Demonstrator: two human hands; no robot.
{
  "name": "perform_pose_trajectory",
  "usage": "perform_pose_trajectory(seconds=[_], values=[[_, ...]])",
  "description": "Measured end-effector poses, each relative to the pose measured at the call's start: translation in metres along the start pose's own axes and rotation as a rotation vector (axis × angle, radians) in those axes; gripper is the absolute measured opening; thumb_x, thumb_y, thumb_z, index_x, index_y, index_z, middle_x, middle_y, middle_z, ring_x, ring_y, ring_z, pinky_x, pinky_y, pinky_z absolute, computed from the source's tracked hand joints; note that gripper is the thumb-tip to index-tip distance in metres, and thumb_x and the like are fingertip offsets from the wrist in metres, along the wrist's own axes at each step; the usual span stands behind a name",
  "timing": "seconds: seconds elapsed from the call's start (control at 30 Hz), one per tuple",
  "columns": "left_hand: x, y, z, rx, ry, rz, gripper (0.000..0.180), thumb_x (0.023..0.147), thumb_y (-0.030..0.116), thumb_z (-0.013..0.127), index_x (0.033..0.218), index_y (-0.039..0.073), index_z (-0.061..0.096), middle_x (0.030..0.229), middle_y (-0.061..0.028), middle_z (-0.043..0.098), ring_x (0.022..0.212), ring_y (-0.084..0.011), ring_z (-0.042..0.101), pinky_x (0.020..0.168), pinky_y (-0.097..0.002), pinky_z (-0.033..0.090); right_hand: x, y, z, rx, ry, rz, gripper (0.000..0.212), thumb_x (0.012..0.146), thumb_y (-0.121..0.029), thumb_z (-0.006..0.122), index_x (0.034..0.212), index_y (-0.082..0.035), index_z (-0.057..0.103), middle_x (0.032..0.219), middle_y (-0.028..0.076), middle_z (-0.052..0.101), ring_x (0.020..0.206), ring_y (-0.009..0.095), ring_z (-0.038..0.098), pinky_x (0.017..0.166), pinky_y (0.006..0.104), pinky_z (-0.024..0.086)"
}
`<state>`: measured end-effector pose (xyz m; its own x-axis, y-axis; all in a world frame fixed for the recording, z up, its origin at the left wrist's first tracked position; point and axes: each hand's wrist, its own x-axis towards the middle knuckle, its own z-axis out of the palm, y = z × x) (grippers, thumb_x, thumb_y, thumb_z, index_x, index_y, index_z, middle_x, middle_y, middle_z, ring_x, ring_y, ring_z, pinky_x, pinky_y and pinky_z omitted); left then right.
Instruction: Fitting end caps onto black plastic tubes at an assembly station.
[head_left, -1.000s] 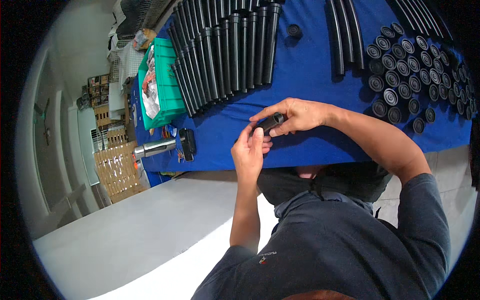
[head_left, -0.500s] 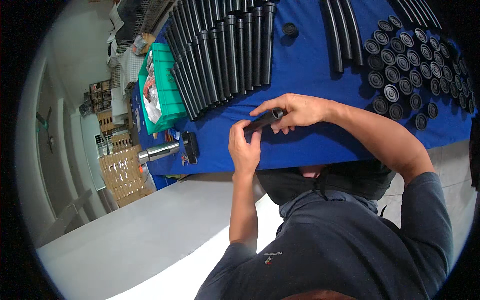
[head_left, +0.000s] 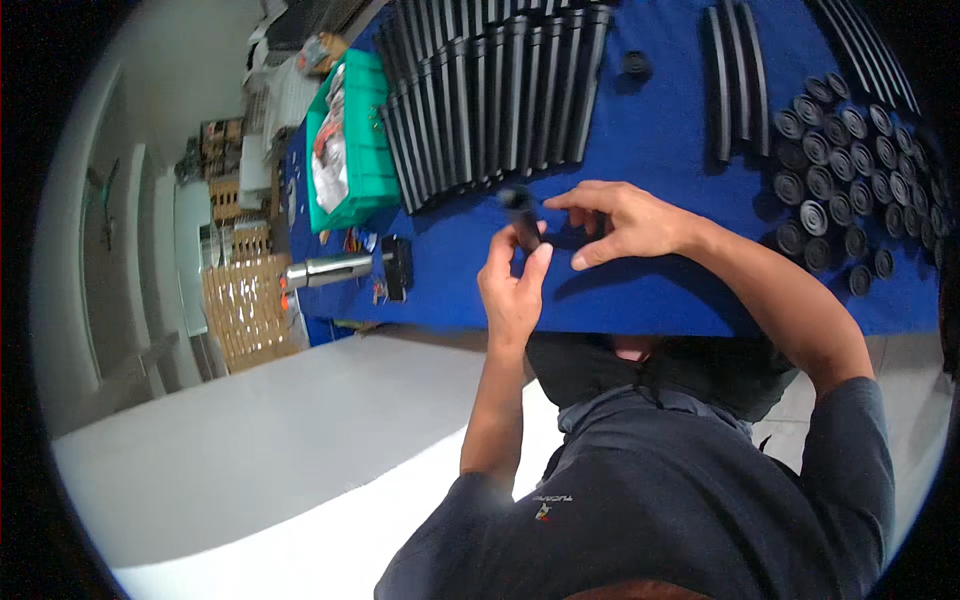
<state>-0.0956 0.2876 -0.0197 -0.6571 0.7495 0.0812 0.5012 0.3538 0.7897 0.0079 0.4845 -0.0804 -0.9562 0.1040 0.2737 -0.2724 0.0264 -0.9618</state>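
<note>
A short-looking black tube (head_left: 527, 222) is pinched between the thumb and fingers of my left hand (head_left: 514, 295). It tilts over the blue cloth, and its upper end is smeared by motion. My right hand (head_left: 640, 225) hovers just right of the tube, apart from it, thumb and fingers spread with nothing between them. Beyond both hands lie rows of black tubes (head_left: 480, 110) with wider collars at their far ends. A round black cap (head_left: 635, 65) rests alone behind my right hand. Many ridged round black end caps (head_left: 840, 185) are grouped at the right.
Three loose black tubes (head_left: 740, 90) lie at the back, and thinner black strips (head_left: 870, 60) at the far right. A green bin (head_left: 372, 150) with packets stands at the left. Near it are a steel flask (head_left: 330, 270) and a black box (head_left: 397, 268). Blue cloth (head_left: 660, 300) covers the table.
My right hand has come away from the tube and its fingers have spread. My left hand has turned the tube more upright, its end swinging away from me. The view has shifted slightly.
</note>
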Motion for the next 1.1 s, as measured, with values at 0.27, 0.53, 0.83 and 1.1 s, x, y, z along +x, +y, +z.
perform_pose_trajectory(seconds=[0.27, 0.53, 0.83, 1.1], values=[[-0.010, -0.017, 0.004, -1.186, 0.236, -0.465, 0.021, 0.098, 0.018, 0.061, 0.114, 0.005, 0.059, 0.115, -0.0172, 0.067, 0.106, -0.0242, 0.065, 0.090, -0.0356, 0.055, 0.005, -0.005, 0.003, 0.192, -0.148, 0.144, 0.064, 0.079, -0.014, 0.078, 0.137, -0.004, 0.055, 0.104, 0.008, 0.067, 0.091, 0.015, 0.062, 0.080, 0.0305, 0.051], [-0.032, -0.011, 0.007, -0.536, -0.008, -0.781, 0.031, 0.095, 0.031, 0.067, 0.102, 0.001, 0.062, 0.087, -0.0126, 0.069, 0.076, -0.0196, 0.068, 0.064, -0.0293, 0.055, 0.001, -0.001, 0.000, 0.172, -0.150, 0.225, 0.039, 0.085, -0.003, 0.070, 0.124, -0.002, 0.063, 0.088, 0.005, 0.069, 0.063, 0.011, 0.063, 0.061, 0.0259, 0.054], [-0.009, -0.014, 0.017, 0.503, 0.193, 0.299, 0.041, 0.078, 0.004, 0.078, 0.114, 0.002, 0.057, 0.108, -0.0155, 0.064, 0.102, -0.0290, 0.063, 0.087, -0.0381, 0.051, 0.002, -0.008, -0.003, 0.352, -0.223, 0.191, 0.049, 0.086, -0.005, 0.065, 0.134, -0.008, 0.058, 0.085, 0.005, 0.068, 0.068, 0.011, 0.065, 0.061, 0.0248, 0.053], [-0.005, 0.003, -0.001, 0.390, 0.010, 0.242, 0.028, 0.085, 0.005, 0.071, 0.110, -0.002, 0.062, 0.108, -0.0170, 0.066, 0.100, -0.0254, 0.065, 0.090, -0.0359, 0.050, 0.001, -0.006, -0.003, 0.546, -0.237, 0.163, 0.047, 0.089, -0.010, 0.068, 0.135, -0.011, 0.060, 0.087, 0.002, 0.067, 0.069, 0.008, 0.062, 0.062, 0.0219, 0.054]])
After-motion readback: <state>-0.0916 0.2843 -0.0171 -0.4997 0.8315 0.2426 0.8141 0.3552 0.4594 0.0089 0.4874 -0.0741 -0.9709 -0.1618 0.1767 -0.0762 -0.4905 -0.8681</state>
